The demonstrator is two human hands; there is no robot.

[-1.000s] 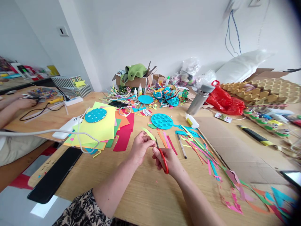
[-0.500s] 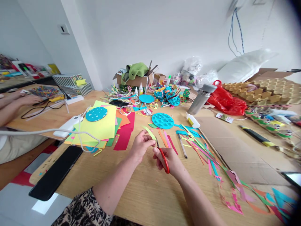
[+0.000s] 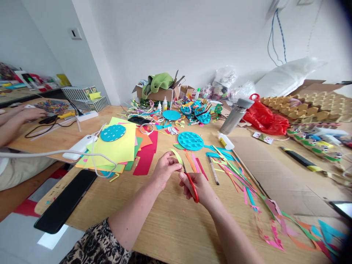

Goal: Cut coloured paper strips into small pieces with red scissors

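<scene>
My left hand [image 3: 165, 170] pinches a narrow yellow-green paper strip [image 3: 176, 155], which curves upward past the fingertips. My right hand [image 3: 195, 186] is closed round the red handles of a pair of scissors [image 3: 193, 188]. The dark blades point up and touch or nearly touch the strip near my left fingertips; whether they cut it I cannot tell. Just beyond my hands lie orange, pink and red paper strips [image 3: 202, 167] and a blue paper disc [image 3: 190, 141] with raised flaps. A pen [image 3: 213, 170] lies to the right of them.
On the left are stacked coloured paper [image 3: 123, 146], a black phone [image 3: 67, 200] and a white power strip [image 3: 79, 147] with its cable. A steel bottle [image 3: 235, 116], a glue bottle [image 3: 226, 141], cardboard [image 3: 272, 172] and a box cutter [image 3: 299, 159] lie right. Another person's hand [image 3: 34, 113] is far left.
The yellow-green strip's free end has swung to the right and now curves more upright. Both my hands stay nearly in place. The other person's hand at far left has shifted slightly.
</scene>
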